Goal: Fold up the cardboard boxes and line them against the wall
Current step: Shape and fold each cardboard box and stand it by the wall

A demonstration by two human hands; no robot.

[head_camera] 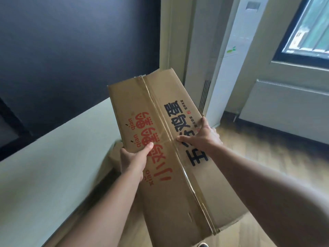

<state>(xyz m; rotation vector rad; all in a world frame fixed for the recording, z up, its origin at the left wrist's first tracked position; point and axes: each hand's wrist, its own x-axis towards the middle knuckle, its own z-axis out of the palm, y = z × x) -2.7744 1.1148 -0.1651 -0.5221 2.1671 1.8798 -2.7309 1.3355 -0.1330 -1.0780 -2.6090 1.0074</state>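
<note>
Brown cardboard fills the middle of the view: a box (165, 145) held up in the air, tilted, its taped seam (170, 139) running from the far top edge down toward the near right corner. Red print sits left of the seam, black print right of it. Around it, a dark wall (71, 50) takes up the upper left, with a pale wall (53, 157) below it and a dark baseboard along the floor edge. More cardboard (116, 148) shows low against that pale wall, just behind the box's left edge and mostly hidden by it. A white standing unit (226, 68) with a vent slot rises behind the box's far right corner, close to it. Further right are a window (306, 27), a white radiator (284, 111) under it, and wood floor (258, 157). A shoe tip (203, 244) shows at the bottom edge. The left hand (133, 161) grasps the box's left edge, thumb (147, 147) on top over the red print, fingers underneath out of sight. The right hand (203, 136) lies spread on the top face right of the seam, fingertips reaching the right edge, thumb pressing near the tape; whether it wraps that edge cannot be told.
</note>
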